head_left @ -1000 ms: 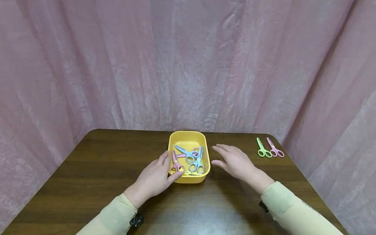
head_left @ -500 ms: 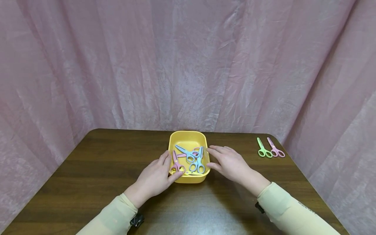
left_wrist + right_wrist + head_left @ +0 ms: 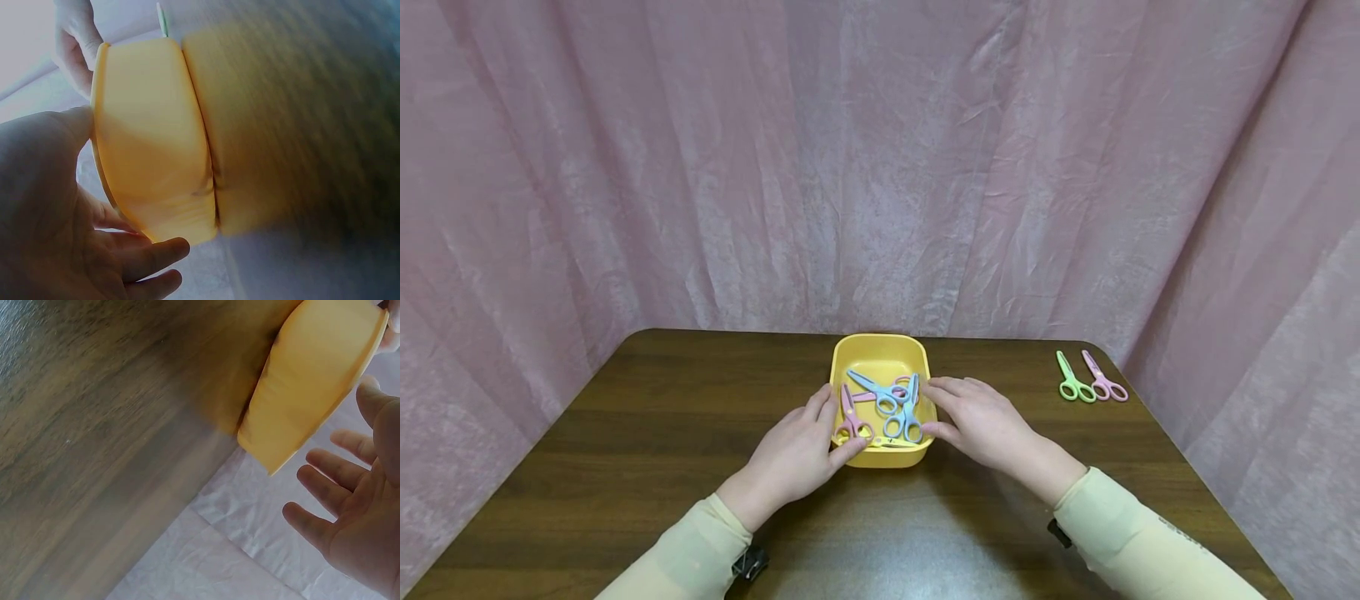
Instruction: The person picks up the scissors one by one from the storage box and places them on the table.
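Note:
A yellow plastic tub point(image 3: 880, 459) stands at the back middle of the table. Inside lie several small scissors: blue scissors point(image 3: 907, 407), pink scissors point(image 3: 848, 409) and yellow scissors point(image 3: 891, 442) along the front wall. My left hand point(image 3: 792, 454) holds the tub's front left corner, thumb over the front rim and fingers along the left side. In the left wrist view its thumb meets the rim of the tub point(image 3: 147, 119). My right hand point(image 3: 988, 421) is at the tub's right rim, fingers spread. The right wrist view shows its fingers extended beside the tub point(image 3: 312, 369), holding nothing.
Green scissors point(image 3: 1069, 375) and another pair of pink scissors point(image 3: 1097, 375) lie side by side at the table's back right corner. The dark wooden table point(image 3: 685, 400) ends against a pink curtain point(image 3: 880, 167).
My right hand has moved left from beside the tub to its right rim. My left hand, the tub and the scissors have stayed where they were.

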Available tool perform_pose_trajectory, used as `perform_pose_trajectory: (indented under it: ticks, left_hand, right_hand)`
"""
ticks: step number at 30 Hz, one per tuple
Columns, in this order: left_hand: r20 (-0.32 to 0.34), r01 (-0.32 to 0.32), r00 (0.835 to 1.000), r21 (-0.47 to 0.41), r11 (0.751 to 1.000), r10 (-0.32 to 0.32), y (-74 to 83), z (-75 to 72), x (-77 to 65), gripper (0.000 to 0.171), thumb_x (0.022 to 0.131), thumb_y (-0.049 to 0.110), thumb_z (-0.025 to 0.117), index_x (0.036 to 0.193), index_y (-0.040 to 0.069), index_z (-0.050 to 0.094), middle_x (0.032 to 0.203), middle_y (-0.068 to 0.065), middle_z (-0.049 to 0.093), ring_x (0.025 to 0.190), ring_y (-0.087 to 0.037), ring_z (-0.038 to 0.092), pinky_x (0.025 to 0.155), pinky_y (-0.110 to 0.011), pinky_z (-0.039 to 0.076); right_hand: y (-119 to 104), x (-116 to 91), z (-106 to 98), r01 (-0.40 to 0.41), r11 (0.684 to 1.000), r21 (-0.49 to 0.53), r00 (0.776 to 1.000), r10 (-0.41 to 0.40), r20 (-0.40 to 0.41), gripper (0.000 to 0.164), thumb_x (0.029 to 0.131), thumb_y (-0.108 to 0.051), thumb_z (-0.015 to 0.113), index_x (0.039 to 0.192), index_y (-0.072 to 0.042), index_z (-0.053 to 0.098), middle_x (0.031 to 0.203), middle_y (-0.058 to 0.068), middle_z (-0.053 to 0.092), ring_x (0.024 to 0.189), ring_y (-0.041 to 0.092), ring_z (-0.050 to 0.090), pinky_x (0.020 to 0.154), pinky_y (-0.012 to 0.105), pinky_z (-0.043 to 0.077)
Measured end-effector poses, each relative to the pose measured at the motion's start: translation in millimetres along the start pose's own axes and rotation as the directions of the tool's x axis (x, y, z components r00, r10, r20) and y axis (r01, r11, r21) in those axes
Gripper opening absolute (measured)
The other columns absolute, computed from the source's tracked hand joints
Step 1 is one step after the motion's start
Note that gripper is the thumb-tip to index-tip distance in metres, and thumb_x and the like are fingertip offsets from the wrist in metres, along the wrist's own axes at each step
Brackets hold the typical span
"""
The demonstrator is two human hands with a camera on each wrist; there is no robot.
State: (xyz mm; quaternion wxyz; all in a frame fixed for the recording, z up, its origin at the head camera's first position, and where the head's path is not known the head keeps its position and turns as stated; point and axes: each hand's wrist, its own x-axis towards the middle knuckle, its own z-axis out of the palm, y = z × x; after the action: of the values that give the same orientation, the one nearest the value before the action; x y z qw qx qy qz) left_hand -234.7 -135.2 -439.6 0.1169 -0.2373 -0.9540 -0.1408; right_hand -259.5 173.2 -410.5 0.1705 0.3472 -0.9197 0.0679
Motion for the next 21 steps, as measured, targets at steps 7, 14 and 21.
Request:
perform_pose_trajectory:
  ticks: [7,14,21]
  left_hand:
    - [0.005,0.001,1.0,0.002,1.0,-0.001,-1.0,1.8,0.3,0.092,0.11,0.062,0.058,0.163,-0.012,0.042,0.166,-0.031,0.045,0.135,-0.048,0.062,0.113,-0.056,0.052]
    - [0.007,0.006,1.0,0.0,1.0,-0.006,-1.4,2.0,1.0,0.093,0.11,0.063,0.058,0.163,-0.011,0.042,0.166,-0.031,0.044,0.136,-0.047,0.062,0.112,-0.056,0.052]
    - [0.002,0.003,1.0,0.005,1.0,-0.003,-2.9,3.5,1.4,0.094,0.11,0.064,0.058,0.164,-0.011,0.041,0.166,-0.031,0.045,0.135,-0.047,0.063,0.112,-0.056,0.053]
  right_hand:
    - [-3.4,0.8,0.8,0.019,1.0,-0.013,1.0,-0.019,0.007,0.06,0.099,-0.039,0.085,0.145,-0.002,0.07,0.144,0.016,0.071,0.132,0.033,0.067,0.115,0.054,0.049]
    - [-5.9,2.9,-0.4,0.024,1.0,-0.008,1.0,-0.024,-0.006,0.059,0.099,-0.039,0.086,0.143,-0.003,0.071,0.144,0.015,0.071,0.13,0.032,0.068,0.114,0.054,0.05]
    - [-10.2,10.7,0.4,0.036,0.999,-0.007,0.999,-0.036,0.023,0.057,0.099,-0.04,0.085,0.143,-0.006,0.072,0.143,0.015,0.071,0.133,0.031,0.067,0.115,0.056,0.049]
